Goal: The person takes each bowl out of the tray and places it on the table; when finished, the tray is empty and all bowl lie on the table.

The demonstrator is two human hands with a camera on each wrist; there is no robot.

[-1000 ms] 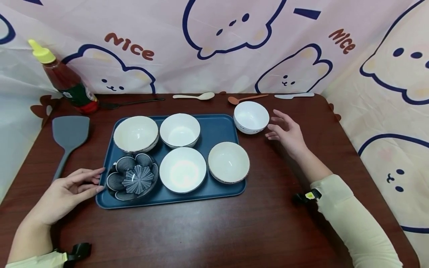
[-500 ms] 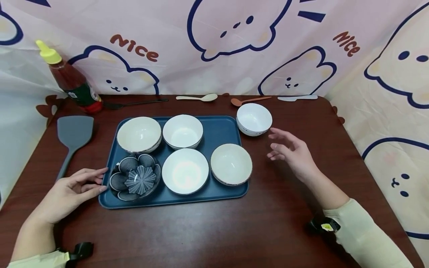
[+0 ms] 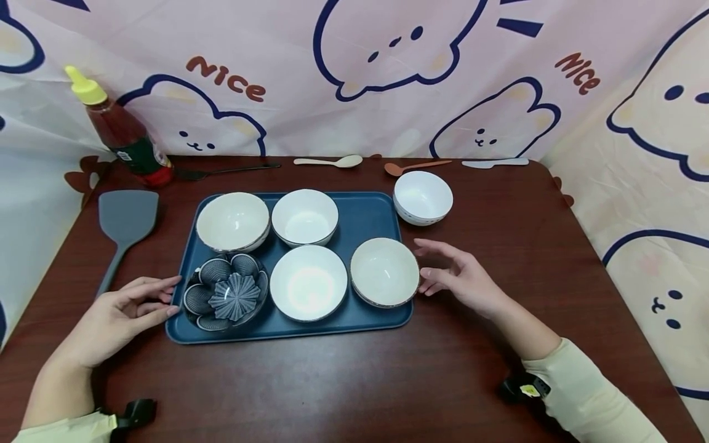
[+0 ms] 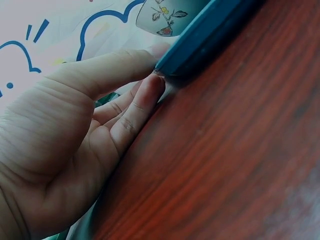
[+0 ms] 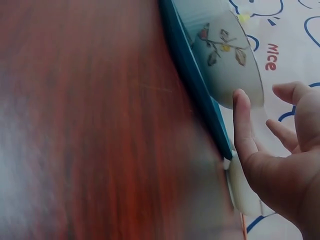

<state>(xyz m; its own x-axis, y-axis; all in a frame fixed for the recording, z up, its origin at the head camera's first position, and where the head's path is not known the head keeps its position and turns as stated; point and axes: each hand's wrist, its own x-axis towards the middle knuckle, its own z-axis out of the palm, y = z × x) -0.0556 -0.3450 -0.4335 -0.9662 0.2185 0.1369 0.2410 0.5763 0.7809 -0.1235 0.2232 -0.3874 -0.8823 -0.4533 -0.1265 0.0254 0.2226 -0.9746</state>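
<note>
My left hand (image 3: 124,314) pinches the left rim of a blue tray (image 3: 365,215); in the left wrist view the tray's rim (image 4: 192,42) sits between its fingertips. Beside the tray's right edge, my right hand (image 3: 462,277) has loosely extended fingers near a cream bowl (image 3: 384,271) at the front right. The right wrist view shows a fingertip close to this flower-printed bowl (image 5: 225,60); contact cannot be told. Also on the tray stand a front-middle white bowl (image 3: 308,283), two rear bowls, one left (image 3: 233,221) and one middle (image 3: 305,216), and a dark petal-patterned bowl (image 3: 235,295).
A white bowl (image 3: 423,198) stands just off the tray's rear right corner. Along the back lie a dark fork (image 3: 221,171), a cream spoon (image 3: 346,162), a brown spoon (image 3: 394,169) and a pale knife (image 3: 493,163). A grey spatula (image 3: 128,215) and sauce bottle (image 3: 130,144) are left.
My right hand has moved from beside the off-tray white bowl toward the front and left, to the cream bowl's right side. My left hand stays at the tray's rim.
</note>
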